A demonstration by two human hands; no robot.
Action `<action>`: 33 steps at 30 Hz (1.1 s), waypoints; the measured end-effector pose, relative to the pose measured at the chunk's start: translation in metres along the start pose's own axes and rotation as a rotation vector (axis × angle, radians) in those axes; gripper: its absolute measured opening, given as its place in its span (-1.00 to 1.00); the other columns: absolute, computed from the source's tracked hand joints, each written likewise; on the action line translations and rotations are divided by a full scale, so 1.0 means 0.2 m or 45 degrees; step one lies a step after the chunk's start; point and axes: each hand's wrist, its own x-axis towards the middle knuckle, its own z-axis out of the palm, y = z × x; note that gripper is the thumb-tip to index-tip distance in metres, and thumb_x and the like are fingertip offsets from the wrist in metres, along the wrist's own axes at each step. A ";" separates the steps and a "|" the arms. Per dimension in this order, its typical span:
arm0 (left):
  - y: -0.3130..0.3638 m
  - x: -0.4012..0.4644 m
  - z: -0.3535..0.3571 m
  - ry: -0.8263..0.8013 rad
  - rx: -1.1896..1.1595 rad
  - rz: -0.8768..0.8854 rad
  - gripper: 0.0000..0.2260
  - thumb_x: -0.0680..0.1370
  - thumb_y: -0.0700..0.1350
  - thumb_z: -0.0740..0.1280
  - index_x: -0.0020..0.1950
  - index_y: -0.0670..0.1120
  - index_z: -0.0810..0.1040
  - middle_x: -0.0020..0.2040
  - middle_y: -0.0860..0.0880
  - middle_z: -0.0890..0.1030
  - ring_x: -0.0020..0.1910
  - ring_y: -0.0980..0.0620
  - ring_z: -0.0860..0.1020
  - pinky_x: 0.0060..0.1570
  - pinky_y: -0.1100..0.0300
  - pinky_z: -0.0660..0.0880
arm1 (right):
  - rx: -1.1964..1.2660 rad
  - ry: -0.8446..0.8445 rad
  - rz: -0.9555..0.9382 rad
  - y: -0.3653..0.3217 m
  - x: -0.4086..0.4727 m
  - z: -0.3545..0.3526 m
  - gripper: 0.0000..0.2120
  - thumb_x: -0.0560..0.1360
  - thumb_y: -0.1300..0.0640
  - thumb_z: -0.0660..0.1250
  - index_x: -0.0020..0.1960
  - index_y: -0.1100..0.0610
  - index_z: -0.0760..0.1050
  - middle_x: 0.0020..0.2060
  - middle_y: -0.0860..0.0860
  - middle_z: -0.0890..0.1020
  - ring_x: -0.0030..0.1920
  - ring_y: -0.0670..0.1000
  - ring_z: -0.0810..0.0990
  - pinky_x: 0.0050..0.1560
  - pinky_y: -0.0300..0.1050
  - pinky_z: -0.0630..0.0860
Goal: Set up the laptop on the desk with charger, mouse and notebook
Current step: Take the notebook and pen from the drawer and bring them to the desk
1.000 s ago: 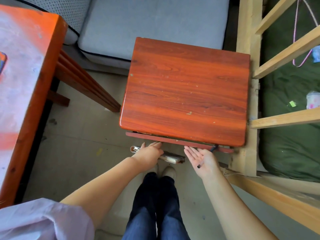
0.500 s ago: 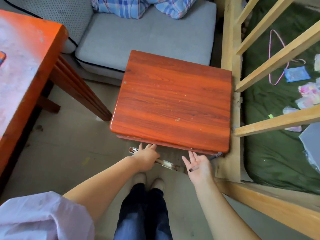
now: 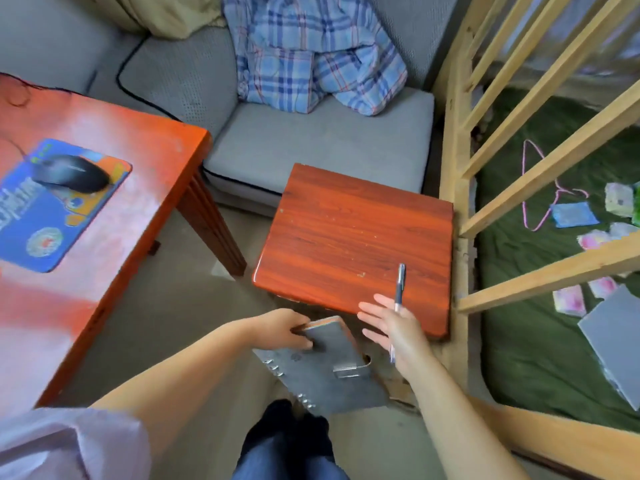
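My left hand [image 3: 284, 329] grips a grey ring-bound notebook [image 3: 325, 375] by its upper corner, just in front of the small red-brown side table [image 3: 356, 237]. The notebook hangs tilted above the floor, and a metal clasp shows on its cover. My right hand [image 3: 398, 330] is beside it over the table's near edge, fingers spread, with a pen [image 3: 400, 282] held across them. On the orange desk [image 3: 121, 237] at the left, a black wired mouse [image 3: 72, 173] rests on a blue mouse pad [image 3: 45, 220]. No laptop or charger is clearly in view.
A grey sofa [image 3: 311, 143] with a plaid cloth [image 3: 311, 60] stands behind the side table. A wooden rail frame [image 3: 453, 150] closes off the right side. Beyond it, a green mattress [image 3: 536, 323] holds a flat grey slab [image 3: 613, 337], a pink hanger and small packets.
My left hand has drawn the notebook out from under the side table and lifted it. My right hand rose with the pen. The view tilted up, bringing the desk, mouse and pad into sight.
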 end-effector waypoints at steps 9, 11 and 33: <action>-0.31 -1.20 -0.26 0.875 -1.356 0.044 -0.70 0.45 0.10 0.33 0.06 -0.04 0.64 -0.02 -0.04 0.70 -0.09 0.02 0.66 -0.16 0.18 0.61 | -1.298 -0.879 -0.723 -0.40 -0.47 0.71 -0.87 0.57 -0.05 0.13 0.05 -0.19 0.43 -0.15 -0.26 0.63 -0.12 -0.39 0.55 -0.06 -0.36 0.42; -0.40 -1.46 -0.23 1.132 -1.326 -0.079 -0.72 0.45 0.11 0.35 0.01 -0.04 0.65 -0.09 0.01 0.71 -0.15 0.07 0.64 -0.12 0.16 0.60 | -1.218 -1.031 -0.789 -0.35 -0.58 0.96 -0.85 0.59 0.05 0.14 0.07 -0.04 0.47 -0.08 -0.16 0.66 -0.07 -0.32 0.59 -0.05 -0.34 0.46; -1.42 -2.84 1.29 2.166 -1.723 -0.888 -0.64 0.56 -0.27 0.22 0.35 -0.12 0.32 0.26 -0.17 0.53 0.22 -0.11 0.52 0.30 -0.06 0.42 | -1.334 -1.274 -0.914 1.36 -1.60 2.63 -0.68 0.59 0.18 0.11 0.33 0.12 0.36 0.18 0.06 0.56 0.23 0.12 0.50 0.11 -0.13 0.38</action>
